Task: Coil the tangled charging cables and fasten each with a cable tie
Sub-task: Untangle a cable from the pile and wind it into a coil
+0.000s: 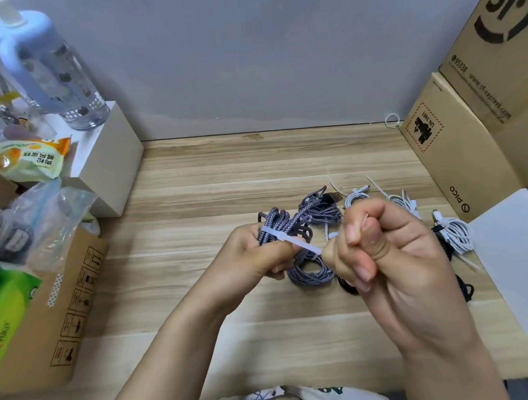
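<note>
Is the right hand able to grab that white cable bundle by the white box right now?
Probably not yet. The right hand is busy pulling the cable tie round the grey cable that the left hand holds. The white cable bundle lies close with nothing blocking it.

Even, soft indoor light, faint shadows, wide-angle bending at the edges, slight overall blur.

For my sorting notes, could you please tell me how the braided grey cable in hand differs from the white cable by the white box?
The grey cable is braided and dark; the white cable is smooth and pale. The grey one is held up by the left hand while the right hand pulls its tie; the white one lies on the table, untouched. Both are coiled.
</note>
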`<state>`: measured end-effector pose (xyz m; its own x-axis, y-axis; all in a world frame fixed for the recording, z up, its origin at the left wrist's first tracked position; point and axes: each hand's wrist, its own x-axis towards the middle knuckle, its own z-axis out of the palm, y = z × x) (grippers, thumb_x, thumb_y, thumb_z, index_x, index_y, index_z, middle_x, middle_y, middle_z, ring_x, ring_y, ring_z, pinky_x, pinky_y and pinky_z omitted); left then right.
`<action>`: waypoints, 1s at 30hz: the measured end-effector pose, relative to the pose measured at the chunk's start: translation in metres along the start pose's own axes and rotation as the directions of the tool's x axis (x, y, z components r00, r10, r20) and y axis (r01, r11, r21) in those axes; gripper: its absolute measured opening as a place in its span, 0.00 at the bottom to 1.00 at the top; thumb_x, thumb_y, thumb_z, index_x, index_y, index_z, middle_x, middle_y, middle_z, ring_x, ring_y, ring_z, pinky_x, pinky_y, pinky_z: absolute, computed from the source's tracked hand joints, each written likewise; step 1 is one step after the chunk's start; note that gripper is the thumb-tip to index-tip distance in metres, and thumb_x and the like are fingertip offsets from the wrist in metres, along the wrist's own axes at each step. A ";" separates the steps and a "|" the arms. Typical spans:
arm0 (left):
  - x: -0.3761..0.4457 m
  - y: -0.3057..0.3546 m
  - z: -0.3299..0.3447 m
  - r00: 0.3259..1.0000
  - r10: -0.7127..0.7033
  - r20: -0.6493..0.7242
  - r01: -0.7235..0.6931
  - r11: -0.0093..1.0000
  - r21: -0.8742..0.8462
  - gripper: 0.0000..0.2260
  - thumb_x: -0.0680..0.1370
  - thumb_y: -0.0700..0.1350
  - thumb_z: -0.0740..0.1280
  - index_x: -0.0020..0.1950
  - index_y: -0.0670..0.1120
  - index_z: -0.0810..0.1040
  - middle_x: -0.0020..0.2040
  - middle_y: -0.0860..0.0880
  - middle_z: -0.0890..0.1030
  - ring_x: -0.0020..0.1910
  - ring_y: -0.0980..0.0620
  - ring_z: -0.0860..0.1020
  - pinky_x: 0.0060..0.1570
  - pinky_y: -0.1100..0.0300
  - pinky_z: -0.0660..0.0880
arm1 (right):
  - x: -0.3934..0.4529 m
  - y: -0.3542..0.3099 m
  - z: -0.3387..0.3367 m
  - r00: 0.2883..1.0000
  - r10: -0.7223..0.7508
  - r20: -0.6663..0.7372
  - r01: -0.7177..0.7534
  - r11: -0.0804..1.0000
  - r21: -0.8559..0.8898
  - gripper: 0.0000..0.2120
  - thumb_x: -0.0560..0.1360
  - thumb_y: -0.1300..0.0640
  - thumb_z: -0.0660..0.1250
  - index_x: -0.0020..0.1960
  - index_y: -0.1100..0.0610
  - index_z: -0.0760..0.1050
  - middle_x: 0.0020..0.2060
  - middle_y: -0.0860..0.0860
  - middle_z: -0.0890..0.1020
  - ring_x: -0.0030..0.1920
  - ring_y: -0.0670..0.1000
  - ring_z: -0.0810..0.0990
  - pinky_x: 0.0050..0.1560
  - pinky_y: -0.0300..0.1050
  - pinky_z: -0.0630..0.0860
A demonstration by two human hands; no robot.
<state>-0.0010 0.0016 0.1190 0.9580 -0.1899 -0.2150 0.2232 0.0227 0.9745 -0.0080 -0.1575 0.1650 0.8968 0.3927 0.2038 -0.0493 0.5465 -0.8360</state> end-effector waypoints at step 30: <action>-0.019 0.025 0.053 1.000 0.007 -0.011 -0.012 0.726 -0.688 0.21 0.77 0.53 0.58 0.25 0.51 0.70 0.23 0.55 0.64 0.19 0.61 0.63 0.23 0.70 0.66 | 0.028 0.013 0.021 0.979 -0.192 0.065 0.115 0.792 0.599 0.12 0.75 0.55 0.66 0.37 0.61 0.74 0.26 0.49 0.61 0.27 0.49 0.57 0.33 0.41 0.60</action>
<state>-0.0237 -0.0464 0.1505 0.9614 -0.1790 -0.2090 0.2739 0.6940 0.6658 0.0070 -0.1240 0.1709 0.8590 0.3281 0.3931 -0.1992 0.9214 -0.3337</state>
